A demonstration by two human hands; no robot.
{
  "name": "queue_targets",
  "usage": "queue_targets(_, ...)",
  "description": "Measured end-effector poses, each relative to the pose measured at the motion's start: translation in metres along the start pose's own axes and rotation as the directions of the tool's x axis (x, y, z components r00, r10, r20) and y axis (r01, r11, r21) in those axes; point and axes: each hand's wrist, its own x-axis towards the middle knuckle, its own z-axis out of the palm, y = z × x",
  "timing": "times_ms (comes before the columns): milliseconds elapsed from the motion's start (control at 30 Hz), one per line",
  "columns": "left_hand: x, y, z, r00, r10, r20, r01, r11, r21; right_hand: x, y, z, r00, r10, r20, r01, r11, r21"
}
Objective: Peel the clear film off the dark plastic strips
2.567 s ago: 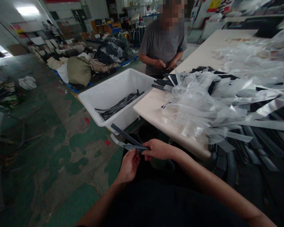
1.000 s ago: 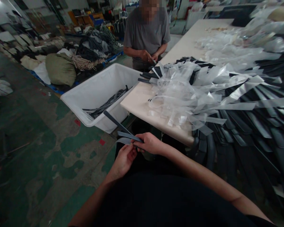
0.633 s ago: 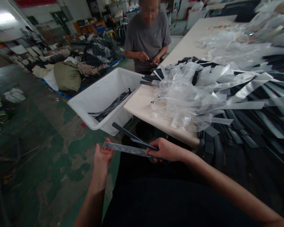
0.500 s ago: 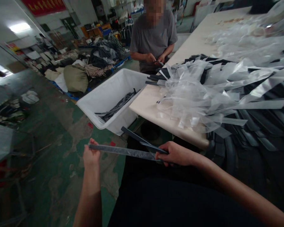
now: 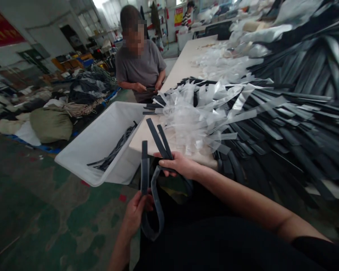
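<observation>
My left hand (image 5: 136,210) is closed on a long dark strap (image 5: 154,210) that bends in a loop below my fingers, one end sticking straight up. My right hand (image 5: 177,165) is closed on the strap's other part together with two more dark straps (image 5: 157,140) that fan up and to the left. Both hands are above my lap, just in front of the table's near corner. A white plastic tub (image 5: 90,145) with several dark straps inside stands to the left of the table.
The cream table (image 5: 183,67) carries a heap of clear plastic sleeves (image 5: 197,113) and a big pile of dark straps (image 5: 293,109). A person in a grey shirt (image 5: 139,69) works at the table's far left side. Bags and rope lie on the green floor (image 5: 31,195).
My left hand pulled a sleeve off to the left, then came back close under my right hand. It now grips the looped strap. The view has swung to the right.
</observation>
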Motion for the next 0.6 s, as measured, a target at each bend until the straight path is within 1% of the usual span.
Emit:
queue_targets(100,-0.005,0.006,0.005,0.992,-0.036,0.119,0.023,0.993,0.115,0.001,-0.004,-0.012,0.998,-0.066,0.019,0.065,0.995,0.075)
queue_targets(167,-0.007,0.008,0.003,0.985,-0.067,0.157,0.041,0.986,0.161,-0.001,-0.004,-0.018,0.992,-0.104,0.066,0.097,0.990,0.104)
queue_targets(233,-0.007,0.010,-0.001,0.984,-0.064,0.165,0.034,0.984,0.176,-0.004,-0.005,-0.019,0.989,-0.130,0.076,0.121,0.987,0.106)
queue_targets(267,-0.006,0.012,-0.002,0.986,-0.032,0.161,0.006,0.987,0.161,-0.004,-0.004,-0.017,0.989,-0.132,0.060,0.126,0.988,0.091)
queue_targets(333,-0.002,0.019,-0.001,0.985,0.079,0.151,-0.097,0.989,0.115,-0.005,-0.004,-0.009,0.993,-0.115,0.017,0.115,0.993,0.039)
queue_targets(367,0.000,0.025,0.002,0.981,0.138,0.139,-0.155,0.982,0.113,-0.005,-0.003,-0.003,0.995,-0.103,0.000,0.103,0.995,0.011)
queue_targets(400,0.003,0.032,0.007,0.974,0.190,0.122,-0.207,0.968,0.144,-0.005,-0.002,0.003,0.996,-0.091,-0.009,0.091,0.996,-0.013)
queue_targets(467,0.007,0.049,0.020,0.960,0.266,0.082,-0.279,0.910,0.308,-0.007,0.000,0.015,0.997,-0.070,-0.014,0.069,0.996,-0.048)
queue_targets(533,0.010,0.062,0.033,0.942,0.332,0.053,-0.314,0.810,0.495,-0.010,0.002,0.022,0.998,-0.052,-0.024,0.050,0.996,-0.067)
queue_targets(600,0.012,0.064,0.043,0.924,0.379,0.055,-0.328,0.710,0.623,-0.014,0.003,0.021,0.998,-0.045,-0.041,0.042,0.996,-0.074)
